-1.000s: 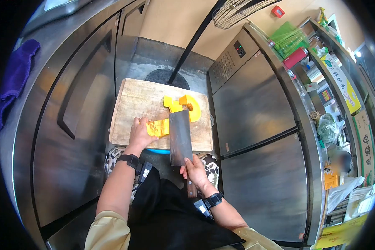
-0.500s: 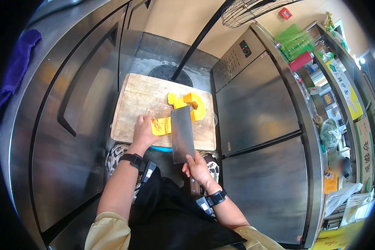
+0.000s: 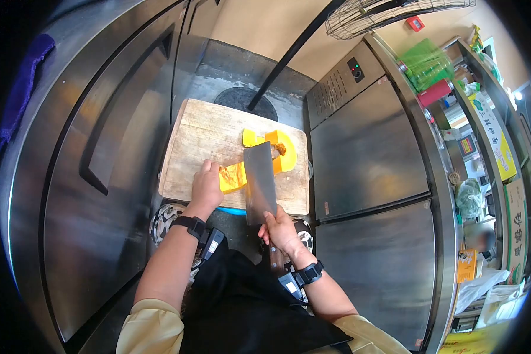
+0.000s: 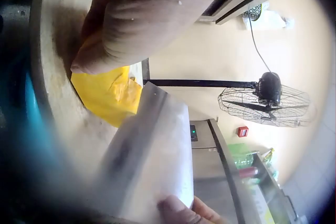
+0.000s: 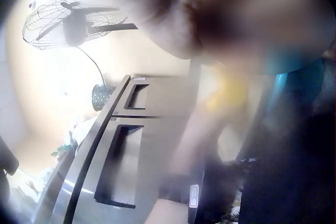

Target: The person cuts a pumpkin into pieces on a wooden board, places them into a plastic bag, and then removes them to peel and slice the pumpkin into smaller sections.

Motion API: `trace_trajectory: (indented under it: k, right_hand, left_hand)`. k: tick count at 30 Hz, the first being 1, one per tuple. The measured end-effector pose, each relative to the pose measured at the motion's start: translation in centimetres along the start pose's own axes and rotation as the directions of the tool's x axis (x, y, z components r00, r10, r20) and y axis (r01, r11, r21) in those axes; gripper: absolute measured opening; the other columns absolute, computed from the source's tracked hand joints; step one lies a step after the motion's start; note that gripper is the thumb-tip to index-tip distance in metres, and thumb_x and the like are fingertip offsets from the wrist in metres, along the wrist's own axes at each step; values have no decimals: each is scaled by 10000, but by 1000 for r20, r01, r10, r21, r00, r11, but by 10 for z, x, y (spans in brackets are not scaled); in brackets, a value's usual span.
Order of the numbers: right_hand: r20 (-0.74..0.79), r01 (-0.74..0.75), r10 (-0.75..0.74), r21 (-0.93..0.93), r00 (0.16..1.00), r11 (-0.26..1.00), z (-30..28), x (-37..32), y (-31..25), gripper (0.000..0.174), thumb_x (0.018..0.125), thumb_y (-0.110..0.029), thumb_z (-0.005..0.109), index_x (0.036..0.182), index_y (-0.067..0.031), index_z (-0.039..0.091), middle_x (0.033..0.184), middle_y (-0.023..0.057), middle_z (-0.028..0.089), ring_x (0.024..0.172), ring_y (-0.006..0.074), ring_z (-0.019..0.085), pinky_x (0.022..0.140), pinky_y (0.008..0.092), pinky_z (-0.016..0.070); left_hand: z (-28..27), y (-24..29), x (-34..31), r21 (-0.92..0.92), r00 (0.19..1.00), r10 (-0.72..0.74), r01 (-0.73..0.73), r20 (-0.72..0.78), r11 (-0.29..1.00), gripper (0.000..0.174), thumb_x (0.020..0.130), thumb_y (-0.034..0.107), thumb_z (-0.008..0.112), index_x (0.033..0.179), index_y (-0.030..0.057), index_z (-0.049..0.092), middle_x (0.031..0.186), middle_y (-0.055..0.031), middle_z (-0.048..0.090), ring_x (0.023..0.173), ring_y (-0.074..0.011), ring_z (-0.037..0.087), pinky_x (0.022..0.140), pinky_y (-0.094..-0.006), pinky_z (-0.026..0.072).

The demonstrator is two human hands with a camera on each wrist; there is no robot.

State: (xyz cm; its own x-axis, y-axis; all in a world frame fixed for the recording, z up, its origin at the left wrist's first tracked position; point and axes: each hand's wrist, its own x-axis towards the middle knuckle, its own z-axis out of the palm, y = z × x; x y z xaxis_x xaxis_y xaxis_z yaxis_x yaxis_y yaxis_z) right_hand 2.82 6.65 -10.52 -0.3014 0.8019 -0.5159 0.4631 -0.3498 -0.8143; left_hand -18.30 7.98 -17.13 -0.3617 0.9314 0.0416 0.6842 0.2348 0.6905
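Observation:
A chunk of orange pumpkin [image 3: 233,178] lies near the front of the wooden cutting board [image 3: 197,133]. My left hand [image 3: 207,185] holds its left end, fingers over the top, as the left wrist view also shows. The cleaver [image 3: 259,180] is in my right hand [image 3: 282,230], which grips the wooden handle [image 3: 275,258] with the thumb by the base of the blade. Its broad blade [image 4: 157,145] stands at the chunk's right end and hides part of it. Behind the blade sit a curved pumpkin piece [image 3: 288,157] and a smaller one [image 3: 252,137].
Something blue [image 3: 233,210] shows under the board's front edge. Steel cabinets [image 3: 366,153] stand close on both sides. A standing fan [image 3: 389,17] rises behind the board. A purple cloth [image 3: 26,88] hangs at far left; shelves with packages [image 3: 492,135] line the right.
The head view has shifted, so the board appears higher and further right. The chunk's right end has turned slightly away from me. The cleaver stays beside it, and both hands keep their holds.

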Motion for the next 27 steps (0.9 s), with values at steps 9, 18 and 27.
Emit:
trace_trajectory:
  k: [9,18,27]
  right_hand:
    - [111,-38,61,-198,992,979,-28,4,-27,250,1022,-142,361,1240,-23,383,607,67,568,412,106,475,401,234,420]
    - [76,-40,38,25,996,999,-4,19,9,254,1025,-166,371,1255,-58,376,622,69,569,414,102,463,409,236,423]
    - [180,-42,87,-240,980,970,-33,34,-28,242,1021,-161,372,1230,-42,405,605,63,578,419,104,485,403,246,429]
  left_hand:
    - [-1,3,-4,33,1000,6,-7,5,999,477,668,-77,670,1111,47,542,1158,-165,507,997,-398,566,857,-447,479]
    - [3,-1,-4,9,1000,13,-13,-26,1000,455,664,-84,657,1088,36,542,1169,-170,516,1003,-406,558,863,-436,478]
    - [-2,5,-7,-1,999,23,-23,-35,1000,465,679,-96,631,1114,42,539,1176,-165,516,1003,-401,556,862,-442,474]
